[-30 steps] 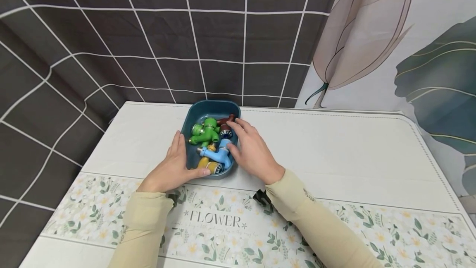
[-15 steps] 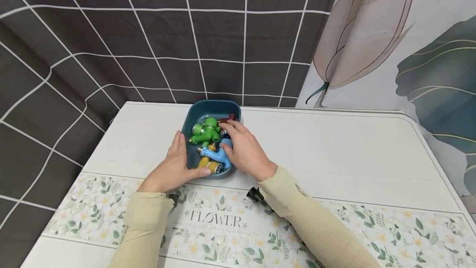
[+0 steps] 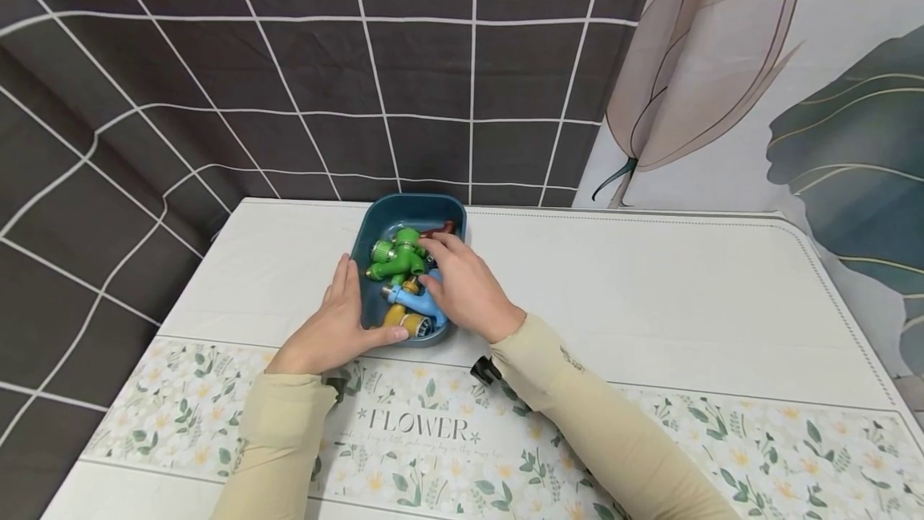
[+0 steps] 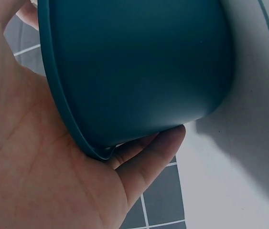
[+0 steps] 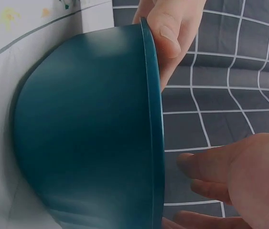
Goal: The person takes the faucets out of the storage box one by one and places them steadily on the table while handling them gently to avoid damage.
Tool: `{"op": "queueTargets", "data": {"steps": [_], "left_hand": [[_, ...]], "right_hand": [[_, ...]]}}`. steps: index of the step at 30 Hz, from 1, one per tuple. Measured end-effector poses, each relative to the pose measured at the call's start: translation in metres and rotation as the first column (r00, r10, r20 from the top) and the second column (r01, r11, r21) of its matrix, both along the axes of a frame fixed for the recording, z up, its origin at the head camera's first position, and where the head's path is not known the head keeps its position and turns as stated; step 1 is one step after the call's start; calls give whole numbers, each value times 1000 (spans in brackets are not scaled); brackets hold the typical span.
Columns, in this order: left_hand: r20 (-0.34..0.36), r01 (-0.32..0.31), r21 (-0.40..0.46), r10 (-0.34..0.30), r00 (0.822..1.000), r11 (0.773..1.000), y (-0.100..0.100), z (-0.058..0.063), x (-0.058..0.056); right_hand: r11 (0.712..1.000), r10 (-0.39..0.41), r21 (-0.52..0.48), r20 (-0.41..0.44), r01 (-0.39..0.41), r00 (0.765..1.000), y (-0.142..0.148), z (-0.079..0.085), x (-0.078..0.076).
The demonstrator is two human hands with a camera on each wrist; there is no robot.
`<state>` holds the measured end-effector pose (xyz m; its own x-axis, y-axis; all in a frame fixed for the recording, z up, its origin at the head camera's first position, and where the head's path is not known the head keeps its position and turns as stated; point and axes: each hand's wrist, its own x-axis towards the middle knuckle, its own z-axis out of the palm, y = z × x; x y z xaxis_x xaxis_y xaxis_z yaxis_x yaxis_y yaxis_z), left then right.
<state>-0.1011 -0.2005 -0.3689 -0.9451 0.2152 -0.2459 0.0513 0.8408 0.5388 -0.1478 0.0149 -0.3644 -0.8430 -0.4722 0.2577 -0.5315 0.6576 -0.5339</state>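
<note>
A dark teal plastic basin (image 3: 366, 225) holds several colored faucets. In the head view a green faucet (image 3: 399, 262) is on top, a light blue faucet (image 3: 416, 303) lies nearer me, and a yellow faucet (image 3: 408, 322) is at the near end. A dark red faucet (image 3: 442, 229) shows partly at the right. Along the basin's left wall rest the straight fingers of my left hand (image 3: 328, 327); its thumb lies along the near rim. My right hand (image 3: 472, 287) reaches over the right rim, fingers apart above the faucets, covering part of the blue and red ones. The right wrist view shows nothing gripped.
The basin stands on a white table (image 3: 650, 295) near its back edge. A floral cloth band (image 3: 419, 432) runs across the front. Behind rises a dark gridded curtain (image 3: 426, 87), with a leaf-patterned curtain (image 3: 693, 79) at the right.
My right hand has shifted left, from the basin's right rim to over the faucets, covering more of the blue and red ones. My left hand and the basin stay put.
</note>
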Motion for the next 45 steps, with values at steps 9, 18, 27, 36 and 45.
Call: {"op": "queueTargets", "data": {"steps": [9, 18, 27, 36, 45], "left_hand": [[1, -3, -2, 3, 1000, 1000, 0, 0, 0], [0, -1, -3, 1, 1000, 1000, 0, 0, 0], [-4, 7, 2, -7, 1000, 1000, -1, -1, 0], [-2, 3, 6, -3, 1000, 1000, -1, -2, 0], [-6, 4, 9, -4, 1000, 1000, -1, 0, 1]], "right_hand": [[1000, 19, 24, 10, -19, 1000, -8, -3, -5], [998, 11, 57, 38, -13, 999, -14, -2, -8], [996, -1, 84, 66, -4, 998, -17, -4, -12], [993, -14, 121, 98, 2, 995, -22, -5, -15], [991, 8, 129, 87, -19, 996, -24, -6, -18]]}}
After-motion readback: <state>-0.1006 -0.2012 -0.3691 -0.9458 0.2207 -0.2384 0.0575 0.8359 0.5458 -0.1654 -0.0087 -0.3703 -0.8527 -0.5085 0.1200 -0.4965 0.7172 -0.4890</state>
